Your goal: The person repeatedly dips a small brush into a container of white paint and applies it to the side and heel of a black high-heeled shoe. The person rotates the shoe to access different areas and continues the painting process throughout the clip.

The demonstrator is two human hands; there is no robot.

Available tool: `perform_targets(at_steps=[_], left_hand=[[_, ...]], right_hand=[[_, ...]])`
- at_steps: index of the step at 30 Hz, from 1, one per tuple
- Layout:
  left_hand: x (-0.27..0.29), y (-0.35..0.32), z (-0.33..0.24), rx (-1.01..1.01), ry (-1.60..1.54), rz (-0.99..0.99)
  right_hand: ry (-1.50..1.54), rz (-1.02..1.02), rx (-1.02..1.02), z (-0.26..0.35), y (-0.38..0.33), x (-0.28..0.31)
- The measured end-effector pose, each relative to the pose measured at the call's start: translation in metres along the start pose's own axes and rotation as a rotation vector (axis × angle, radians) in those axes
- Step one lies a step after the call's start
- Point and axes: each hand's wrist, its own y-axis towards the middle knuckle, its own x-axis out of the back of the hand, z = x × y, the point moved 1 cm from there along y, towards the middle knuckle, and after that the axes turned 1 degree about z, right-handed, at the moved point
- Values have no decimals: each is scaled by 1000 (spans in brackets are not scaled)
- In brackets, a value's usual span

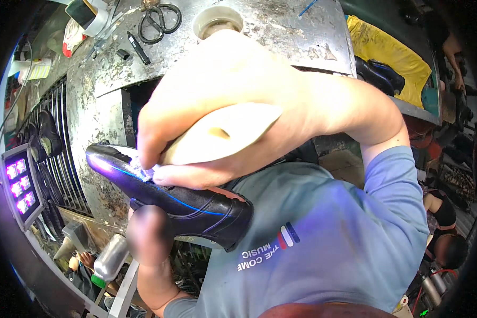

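Note:
A glossy black leather shoe (196,204) lies across in front of my chest, its toe to the left and its heel near my shirt. My left hand (149,233) is closed on it from below, at the side near the middle; part of that hand is blurred. Above the shoe, my right hand (233,74) is curled around a soft cream-coloured pad or folded piece (220,135), whose exact kind I cannot make out. The right fingertips are pinched together at the shoe's opening, where whitish material (139,168) shows.
On the worn metal bench (281,32) are black-handled scissors (159,22), a black marker (138,47) and a round tub (217,20). Left are a rack (63,153) with dark shoes and a lit screen (22,185). A green-capped bottle (110,259) stands lower left; yellow cloth (392,58) lies right.

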Motion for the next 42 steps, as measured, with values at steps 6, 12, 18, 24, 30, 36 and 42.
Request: perform_targets(at_steps=[6, 12, 18, 24, 30, 36, 42], left_hand=[[-10, 6, -11, 10, 19, 57], [-6, 5, -5, 26, 10, -100], [8, 4, 4, 11, 15, -145], [11, 4, 11, 6, -63, -144], [19, 2, 19, -8, -119, -138], [30, 1, 28, 22, -252, -86], [31, 1, 37, 8, -343, -71]], right_hand=[[-25, 37, -20, 0, 3, -6], [-28, 195, -54, 11, 0, 1], [19, 318, -67, 18, 3, 5], [84, 425, -73, 23, 7, 10], [137, 450, -94, 24, 6, 13], [155, 439, -97, 25, 3, 17], [144, 466, -116, 26, 3, 23]])
